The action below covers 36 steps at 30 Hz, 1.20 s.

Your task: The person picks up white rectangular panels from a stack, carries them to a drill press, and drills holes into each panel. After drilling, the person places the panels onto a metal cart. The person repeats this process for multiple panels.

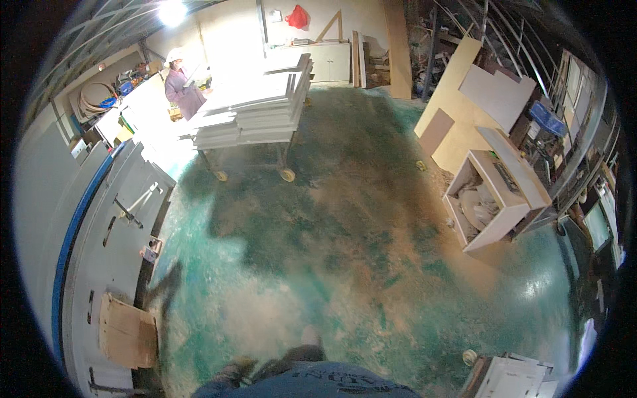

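Neither of my hands is in view. At the bottom edge my dark blue shirt [318,380] shows, with my feet just beyond it on the dusty green floor [323,219]. Farther ahead, a wheeled cart carries a tall stack of white panels [268,122]. A person [184,89] in a light hat and a purple coat stands behind the stack's left side, holding something flat and light.
A long grey machine [109,258] with a blue rail and a cardboard box [128,331] line the left. Right are leaning boards [460,114] and an open wooden cabinet [517,219] with dust in it. More white panels [512,378] stand at lower right; a white cupboard [331,62] is at the back.
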Motion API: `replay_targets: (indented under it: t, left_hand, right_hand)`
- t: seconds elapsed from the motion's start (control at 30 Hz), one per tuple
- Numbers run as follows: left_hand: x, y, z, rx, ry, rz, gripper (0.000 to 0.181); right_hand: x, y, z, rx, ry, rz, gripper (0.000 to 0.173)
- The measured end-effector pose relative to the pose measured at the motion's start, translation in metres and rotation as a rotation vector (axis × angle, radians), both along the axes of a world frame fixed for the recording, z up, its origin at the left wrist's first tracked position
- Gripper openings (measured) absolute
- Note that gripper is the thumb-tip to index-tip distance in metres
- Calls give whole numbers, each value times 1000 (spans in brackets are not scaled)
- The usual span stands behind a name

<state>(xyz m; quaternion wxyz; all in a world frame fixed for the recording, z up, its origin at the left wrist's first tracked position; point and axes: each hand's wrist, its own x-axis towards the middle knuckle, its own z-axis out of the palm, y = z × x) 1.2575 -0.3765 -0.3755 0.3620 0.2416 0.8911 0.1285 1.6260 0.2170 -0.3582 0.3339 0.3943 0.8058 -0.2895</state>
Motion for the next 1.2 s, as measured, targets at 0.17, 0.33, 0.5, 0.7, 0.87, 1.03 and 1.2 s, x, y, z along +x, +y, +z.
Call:
replay_targets:
  t: [0.17,0.33,0.5,0.7,0.87,1.03,1.2]
  left_hand:
    - [-105,-33,13,30,-319,807,37]
    - [-236,-3,41,241,-263,1223,37]
    - [-322,22,45,76,-202,952,33]
    - [-418,157,107,234,-447,1211,30]
    - [-527,61,63,-268,211,286,28]
    - [-733,157,137,749,-113,1326,30]
    - [-963,269,271,1075,126,1093,45]
  right_hand:
    - [-108,17,-12,12,-175,242,38]
    - [-231,65,-27,53,-307,488,41]
    - [-417,98,-61,103,-216,700,47]
    - [-635,203,-87,114,260,67,37]
    - [-987,196,88,-386,615,-99,52]
    - [-1203,196,250,-86,1069,-51,53]
    - [-1345,183,302,308,1191,58,57]
